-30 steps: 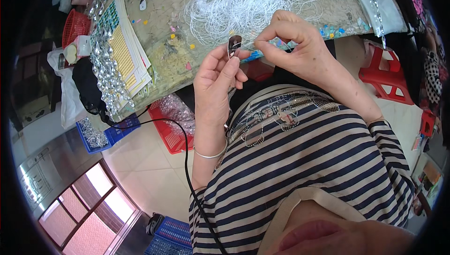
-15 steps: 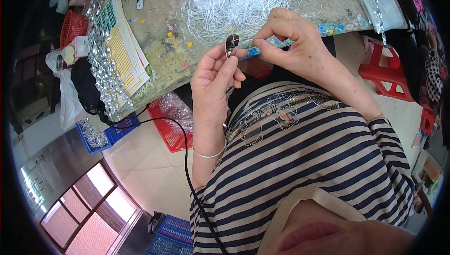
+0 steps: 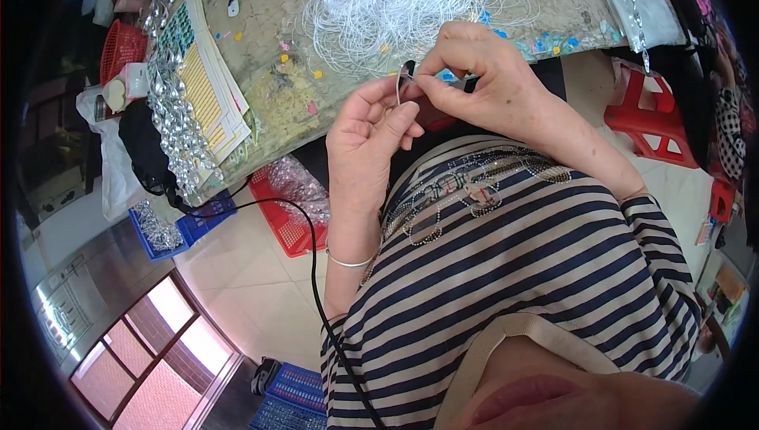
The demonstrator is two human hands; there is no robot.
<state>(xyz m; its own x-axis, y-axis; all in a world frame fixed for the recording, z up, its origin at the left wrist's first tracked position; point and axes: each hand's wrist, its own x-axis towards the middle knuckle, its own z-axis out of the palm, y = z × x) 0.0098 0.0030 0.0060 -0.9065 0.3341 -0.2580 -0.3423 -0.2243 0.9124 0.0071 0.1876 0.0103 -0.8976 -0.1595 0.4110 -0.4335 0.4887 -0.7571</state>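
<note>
A small dark hang tag (image 3: 409, 68) stands up between the fingers of my left hand (image 3: 360, 133), just off the table's near edge. A thin white string (image 3: 398, 88) curves down from this tag toward the left thumb. My right hand (image 3: 490, 70) is closed in a pinch right at the tag's edge, and a short bit of the string shows at its fingertips. Beyond both hands lies a big tangled heap of white strings (image 3: 395, 3) on the worn tabletop (image 3: 277, 106).
Twisted silvery crystal strands (image 3: 178, 130) hang over the table's left side beside printed sheets (image 3: 209, 82). A black cable (image 3: 312, 272) runs past my left forearm. Below are a red basket (image 3: 288, 232) and a blue one (image 3: 186, 228). A red stool (image 3: 652, 126) stands at right.
My right hand has moved left, its fingertips now meeting the tag. The tag has turned and shifted slightly right, showing less of its face, and the string now bows out beside it.
</note>
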